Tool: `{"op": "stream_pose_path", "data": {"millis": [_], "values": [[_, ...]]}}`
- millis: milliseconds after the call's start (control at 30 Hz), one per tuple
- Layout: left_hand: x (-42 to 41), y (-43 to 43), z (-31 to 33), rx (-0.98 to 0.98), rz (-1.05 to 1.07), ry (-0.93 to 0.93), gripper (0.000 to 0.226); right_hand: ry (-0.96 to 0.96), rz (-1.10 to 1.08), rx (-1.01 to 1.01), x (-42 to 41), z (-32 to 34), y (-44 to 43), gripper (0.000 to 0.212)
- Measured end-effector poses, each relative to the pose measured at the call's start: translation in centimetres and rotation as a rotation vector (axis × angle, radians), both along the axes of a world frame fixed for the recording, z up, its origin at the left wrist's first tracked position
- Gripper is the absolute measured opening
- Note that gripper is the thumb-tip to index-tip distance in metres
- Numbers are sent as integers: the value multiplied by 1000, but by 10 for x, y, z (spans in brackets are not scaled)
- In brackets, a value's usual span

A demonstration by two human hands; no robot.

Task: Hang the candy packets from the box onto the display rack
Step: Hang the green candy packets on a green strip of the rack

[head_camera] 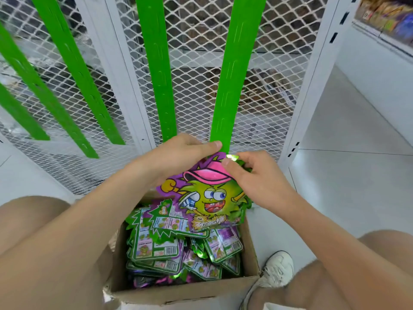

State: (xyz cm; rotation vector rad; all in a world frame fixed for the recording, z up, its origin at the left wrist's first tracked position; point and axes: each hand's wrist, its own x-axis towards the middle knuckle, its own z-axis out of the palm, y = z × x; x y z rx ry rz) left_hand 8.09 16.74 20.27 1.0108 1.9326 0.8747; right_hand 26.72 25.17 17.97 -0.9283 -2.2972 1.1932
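A candy packet (209, 195) with a green cartoon face and pink cap is held up over the cardboard box (185, 291). My left hand (178, 153) pinches the bottom end of the rightmost green hanging strip (230, 86), against the packet's top. My right hand (257, 177) pinches the packet's top edge from the right. Several more packets (169, 247) lie piled in the box, mostly back side up.
Other green strips (156, 70) hang on the white mesh rack panel (196, 41). A white shelf upright (312, 81) stands on the right, with stocked shelves (386, 16) at the top right. My knees flank the box, and a white shoe (277, 269) rests beside it on the white floor.
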Motion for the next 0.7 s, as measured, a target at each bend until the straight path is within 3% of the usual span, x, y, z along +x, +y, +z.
{"op": "stream_pose_path", "data": {"millis": [100,200,367,467,700], "values": [[1,-2,4,-49,-10,-31,52,-9,-41,39,-4,-1,0,48],[-1,-7,4,-116,-164,-106,66,-25,-82,107,-1,-2,-1,42],[2,-7,-3,-114,-163,-310,34,-45,-98,148,6,-3,-2,42],[5,-10,-6,-120,-172,-382,32,-91,-99,143,9,-5,-1,45],[12,-13,-17,-58,-189,-230,30,-236,-30,197,16,-9,2,48]]}}
